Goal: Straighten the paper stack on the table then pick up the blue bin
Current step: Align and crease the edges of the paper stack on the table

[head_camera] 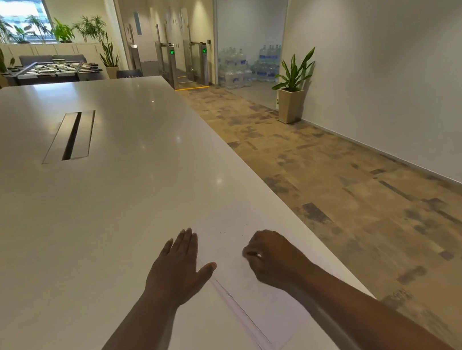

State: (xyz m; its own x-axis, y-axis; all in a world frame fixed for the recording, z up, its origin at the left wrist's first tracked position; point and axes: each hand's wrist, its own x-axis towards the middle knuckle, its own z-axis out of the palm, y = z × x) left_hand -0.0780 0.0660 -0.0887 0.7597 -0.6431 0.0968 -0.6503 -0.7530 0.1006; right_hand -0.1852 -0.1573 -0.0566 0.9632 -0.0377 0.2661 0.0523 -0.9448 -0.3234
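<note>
A thin stack of white paper [228, 244] lies on the white table [80, 215] near its right edge, its sheets slightly fanned along the left side. My left hand [178, 269] lies flat with straight fingers against the stack's left edge, thumb on the paper. My right hand [272, 255] rests on top of the stack with its fingers curled under; what the fingertips do is hidden. No blue bin is in view.
A cable slot [69, 136] is set into the table's middle. Patterned carpet [345, 187] runs along the table's right side beside a white wall. A potted plant [292, 90], stacked water bottles [249, 67], turnstiles [188, 58] and a foosball table [52, 69] stand farther off.
</note>
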